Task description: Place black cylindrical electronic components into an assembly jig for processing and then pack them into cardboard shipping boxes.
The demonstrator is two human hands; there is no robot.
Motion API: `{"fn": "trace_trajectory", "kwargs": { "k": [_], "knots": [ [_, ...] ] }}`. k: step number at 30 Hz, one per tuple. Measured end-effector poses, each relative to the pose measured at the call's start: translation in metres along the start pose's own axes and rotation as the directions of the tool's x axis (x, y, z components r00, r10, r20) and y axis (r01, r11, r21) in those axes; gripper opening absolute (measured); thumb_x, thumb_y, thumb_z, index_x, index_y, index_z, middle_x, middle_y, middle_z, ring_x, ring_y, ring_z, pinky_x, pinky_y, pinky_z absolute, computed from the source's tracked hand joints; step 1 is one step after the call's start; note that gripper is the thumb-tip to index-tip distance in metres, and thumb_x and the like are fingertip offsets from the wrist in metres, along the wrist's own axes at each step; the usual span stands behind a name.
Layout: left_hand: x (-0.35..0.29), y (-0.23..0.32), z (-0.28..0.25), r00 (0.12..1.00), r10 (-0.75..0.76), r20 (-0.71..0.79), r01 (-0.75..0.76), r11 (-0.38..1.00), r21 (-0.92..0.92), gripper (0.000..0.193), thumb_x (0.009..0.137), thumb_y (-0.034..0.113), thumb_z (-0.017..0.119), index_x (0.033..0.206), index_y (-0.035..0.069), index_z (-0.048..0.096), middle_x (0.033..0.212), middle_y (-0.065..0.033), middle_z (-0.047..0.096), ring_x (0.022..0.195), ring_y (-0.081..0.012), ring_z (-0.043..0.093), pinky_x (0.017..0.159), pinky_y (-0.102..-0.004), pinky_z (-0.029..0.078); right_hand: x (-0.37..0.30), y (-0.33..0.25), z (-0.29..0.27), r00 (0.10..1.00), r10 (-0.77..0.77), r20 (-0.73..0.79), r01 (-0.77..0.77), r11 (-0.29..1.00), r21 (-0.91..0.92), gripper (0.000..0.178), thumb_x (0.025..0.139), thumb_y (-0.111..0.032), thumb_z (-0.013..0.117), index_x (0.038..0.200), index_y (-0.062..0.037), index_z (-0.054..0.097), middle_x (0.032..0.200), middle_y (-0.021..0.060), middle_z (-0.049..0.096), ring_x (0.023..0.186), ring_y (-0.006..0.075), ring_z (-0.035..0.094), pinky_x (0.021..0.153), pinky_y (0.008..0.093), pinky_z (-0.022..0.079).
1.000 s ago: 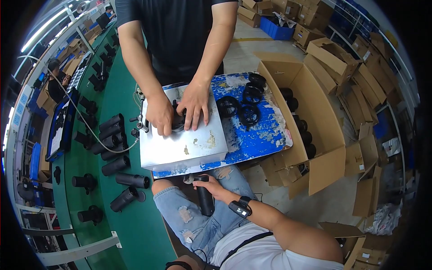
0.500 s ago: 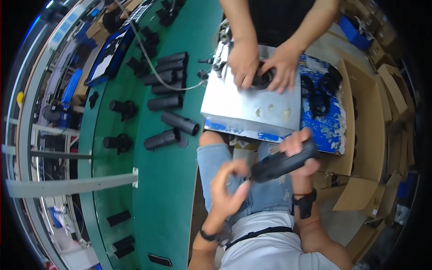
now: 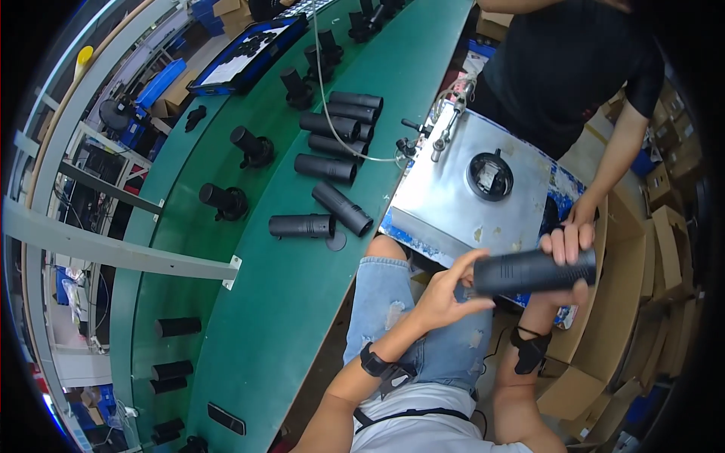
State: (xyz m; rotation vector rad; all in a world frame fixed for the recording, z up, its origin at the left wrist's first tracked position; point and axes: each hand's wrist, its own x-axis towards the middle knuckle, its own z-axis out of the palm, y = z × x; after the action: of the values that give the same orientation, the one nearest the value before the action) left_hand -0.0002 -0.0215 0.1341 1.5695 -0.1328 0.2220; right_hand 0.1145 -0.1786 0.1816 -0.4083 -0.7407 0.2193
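The right hand [image 3: 568, 243] is gripping a black ribbed tube [image 3: 533, 271], fingers clamped around it. The left hand [image 3: 445, 293] is touching its end, fingers slightly apart, beside the metal plate [image 3: 453, 211]

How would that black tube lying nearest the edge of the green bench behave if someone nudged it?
The black tube is round and lies on its side, so it would probably roll. It looks rigid, likely keeping its shape. The green bench looks smooth, and a small black disc beside the tube would hardly stop it.
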Motion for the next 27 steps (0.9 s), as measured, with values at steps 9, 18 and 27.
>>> {"fn": "trace_trajectory", "kwargs": {
  "k": [9, 18, 27],
  "knots": [
    [-0.046, -0.102, 0.002, 0.969, -0.198, -0.149, 0.199, 0.980, -0.009, 0.031, 0.090, 0.008, 0.057, 0.119, 0.001, 0.053, 0.075, -0.0036, 0.063, 0.067, -0.0089, 0.059, 0.064, -0.0233, 0.048, 0.101, 0.044, -0.079, 0.994, -0.113, -0.009, 0.046, 0.476, -0.878, 0.038, 0.074, -0.006, 0.059, 0.111, -0.0020, 0.050, 0.092, 0.0086, 0.058, 0.088, 0.0173, 0.056, 0.085, 0.0304, 0.045],
    [-0.042, -0.105, 0.003, 0.969, -0.241, -0.053, 0.246, 0.959, 0.143, 0.027, 0.088, 0.010, 0.059, 0.115, 0.005, 0.054, 0.071, -0.0061, 0.060, 0.060, -0.0145, 0.057, 0.057, -0.0272, 0.046, 0.123, 0.075, -0.075, 0.990, -0.092, -0.111, -0.075, 0.323, -0.943, 0.029, 0.079, -0.002, 0.065, 0.106, -0.0021, 0.053, 0.090, 0.0042, 0.061, 0.084, 0.0107, 0.057, 0.079, 0.0245, 0.046],
    [-0.042, -0.108, 0.007, 0.968, -0.241, -0.067, 0.249, 0.958, 0.145, 0.025, 0.087, 0.009, 0.059, 0.111, 0.005, 0.055, 0.070, -0.0071, 0.058, 0.058, -0.0175, 0.057, 0.055, -0.0297, 0.045, 0.096, 0.088, -0.095, 0.930, -0.280, -0.238, -0.170, 0.245, -0.955, 0.032, 0.079, -0.003, 0.071, 0.106, -0.0010, 0.055, 0.094, 0.0042, 0.063, 0.085, 0.0109, 0.060, 0.079, 0.0238, 0.048]
  ]
}}
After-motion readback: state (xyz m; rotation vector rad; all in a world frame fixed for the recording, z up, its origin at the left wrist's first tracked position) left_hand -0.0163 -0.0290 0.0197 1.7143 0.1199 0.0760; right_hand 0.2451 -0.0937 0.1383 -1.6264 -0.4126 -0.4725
